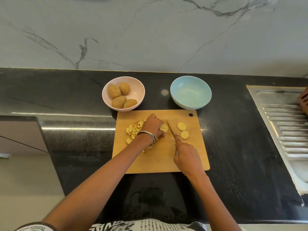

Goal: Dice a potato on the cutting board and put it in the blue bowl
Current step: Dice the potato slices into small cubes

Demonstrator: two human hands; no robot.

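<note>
With left hand (152,125) curled over potato (163,127) and right hand (185,155) holding knife (170,130) in firm grip, risking nicked fingertips (162,135) should blade drift inward.

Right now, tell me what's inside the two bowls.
The pink bowl holds four whole unpeeled potatoes. The blue bowl shows only its bare inside; no diced potato is in it. Nothing covers either bowl, though the bottom of the pink one is hidden under the potatoes.
</note>
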